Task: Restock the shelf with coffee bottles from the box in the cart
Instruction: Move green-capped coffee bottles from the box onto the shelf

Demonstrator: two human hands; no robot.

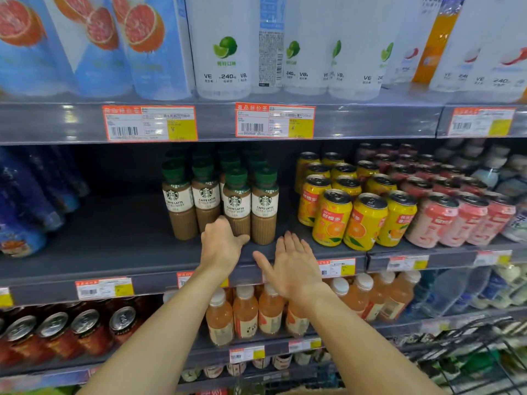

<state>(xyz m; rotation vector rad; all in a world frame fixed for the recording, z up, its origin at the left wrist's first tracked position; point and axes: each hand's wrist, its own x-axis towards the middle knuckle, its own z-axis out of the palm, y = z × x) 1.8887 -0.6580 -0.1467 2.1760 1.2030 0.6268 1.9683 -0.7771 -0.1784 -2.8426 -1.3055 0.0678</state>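
Nearest the camera, two bare forearms reach up toward the middle shelf (119,246). Right hand (293,267) hovers flat above the shelf's front edge, its grip apart and holding nothing. Left hand (221,243) lies with fingers spread against the lower part of a front coffee bottle (237,206), not closed around it. Behind them the coffee bottles stand upright in rows with green caps. Yellow cans (333,218) stand just to the right.
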